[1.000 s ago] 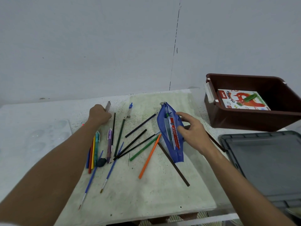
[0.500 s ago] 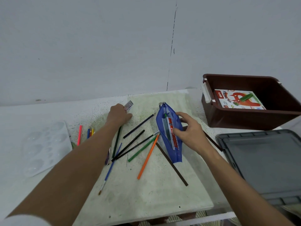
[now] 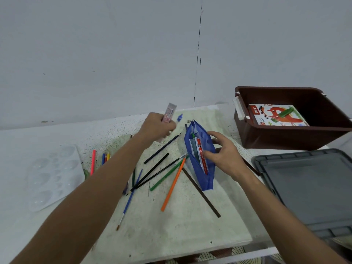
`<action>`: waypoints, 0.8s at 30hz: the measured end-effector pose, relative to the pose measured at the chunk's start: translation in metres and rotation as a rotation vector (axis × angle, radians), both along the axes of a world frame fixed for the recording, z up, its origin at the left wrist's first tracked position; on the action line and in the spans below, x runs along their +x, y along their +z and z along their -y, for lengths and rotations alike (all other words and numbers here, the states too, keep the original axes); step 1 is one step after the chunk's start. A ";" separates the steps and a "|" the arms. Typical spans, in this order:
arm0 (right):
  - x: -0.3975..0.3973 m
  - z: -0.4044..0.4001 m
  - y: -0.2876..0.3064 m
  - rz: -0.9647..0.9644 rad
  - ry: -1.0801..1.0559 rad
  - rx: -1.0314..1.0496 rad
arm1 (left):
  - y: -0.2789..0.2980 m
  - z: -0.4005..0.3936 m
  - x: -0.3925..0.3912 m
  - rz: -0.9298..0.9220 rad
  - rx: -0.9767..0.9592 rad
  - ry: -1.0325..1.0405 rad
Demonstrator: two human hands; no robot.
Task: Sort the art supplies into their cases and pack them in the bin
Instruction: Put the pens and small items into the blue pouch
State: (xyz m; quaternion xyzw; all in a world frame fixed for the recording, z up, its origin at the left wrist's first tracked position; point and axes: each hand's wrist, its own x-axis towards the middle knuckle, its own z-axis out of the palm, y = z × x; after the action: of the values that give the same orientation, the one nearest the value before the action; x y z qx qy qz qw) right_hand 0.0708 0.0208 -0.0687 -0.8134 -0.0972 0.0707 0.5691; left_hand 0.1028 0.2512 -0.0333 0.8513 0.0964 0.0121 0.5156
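Head view, step: I am bringing a small clear packet (image 3: 170,113) toward the blue pouch (image 3: 200,155); I judge it best to aim at the pouch's open mouth and slide it in lengthwise.
Left hand (image 3: 158,128): I am gripping the packet, fingers curled round it, raised above the far side of the mat (image 3: 171,225).
Right hand (image 3: 222,153): I am pinching the pouch's right edge, holding it open.
Pencils (image 3: 167,168): lying loose, left of the pouch.
Bin (image 3: 285,138): sitting far right, a pastel box (image 3: 274,115) inside.
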 end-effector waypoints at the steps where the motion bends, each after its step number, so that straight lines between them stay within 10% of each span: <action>1: 0.000 0.001 0.001 -0.002 -0.002 -0.002 | 0.005 0.007 -0.004 -0.038 -0.082 -0.057; 24: -0.008 0.000 0.003 -0.010 -0.017 0.020 | 0.006 0.059 -0.033 -0.312 -0.009 -0.202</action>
State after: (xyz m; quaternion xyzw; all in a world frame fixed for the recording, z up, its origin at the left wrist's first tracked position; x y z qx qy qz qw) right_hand 0.0629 0.0207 -0.0654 -0.8080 -0.0881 0.0691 0.5784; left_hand 0.0702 0.1921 -0.0271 0.8458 0.0890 -0.1724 0.4970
